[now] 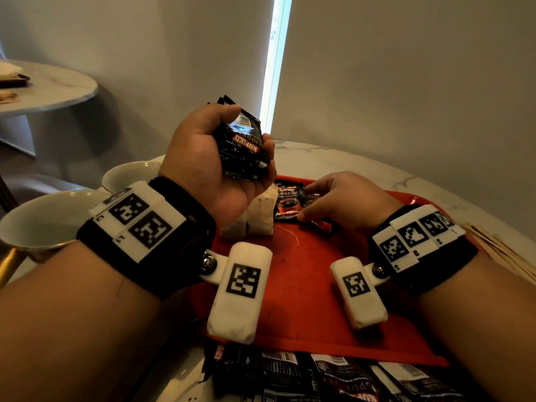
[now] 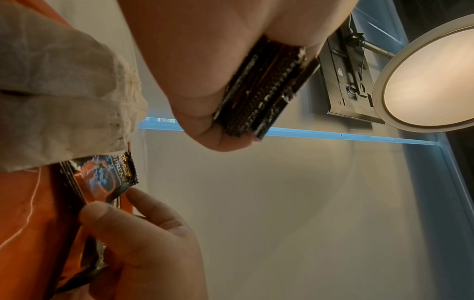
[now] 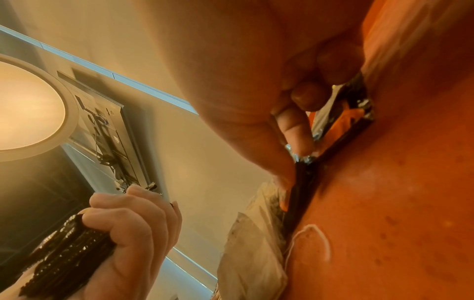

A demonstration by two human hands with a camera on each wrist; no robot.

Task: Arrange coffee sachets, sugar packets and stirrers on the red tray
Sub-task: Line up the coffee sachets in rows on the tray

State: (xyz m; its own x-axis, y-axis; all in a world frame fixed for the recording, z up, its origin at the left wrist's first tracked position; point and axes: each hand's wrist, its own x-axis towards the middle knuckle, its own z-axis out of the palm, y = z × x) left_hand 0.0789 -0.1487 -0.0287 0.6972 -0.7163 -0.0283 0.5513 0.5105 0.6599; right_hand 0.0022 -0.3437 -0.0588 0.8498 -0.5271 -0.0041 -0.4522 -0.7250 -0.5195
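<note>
Barely started: my left hand [image 1: 214,158] clutches a stack of coffee sachets [image 1: 242,146], right hand [image 1: 345,198] pinches one sachet [image 1: 319,208] onto the red tray [image 1: 304,285]; stirrers [image 1: 504,256] untouched, more sachets [image 1: 333,378] wait on the surface

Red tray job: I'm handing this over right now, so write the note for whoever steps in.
Left hand: raised above the tray, grips a stack of coffee sachets.
Right hand: down on the red tray, pinching a single sachet beside the one already laid.
White packets stand at the tray's far left.
Done: a few sachets placed.
Left: lay out the held stack and the loose sachets at the near edge, then the wooden stirrers lying off the tray on the right.
</note>
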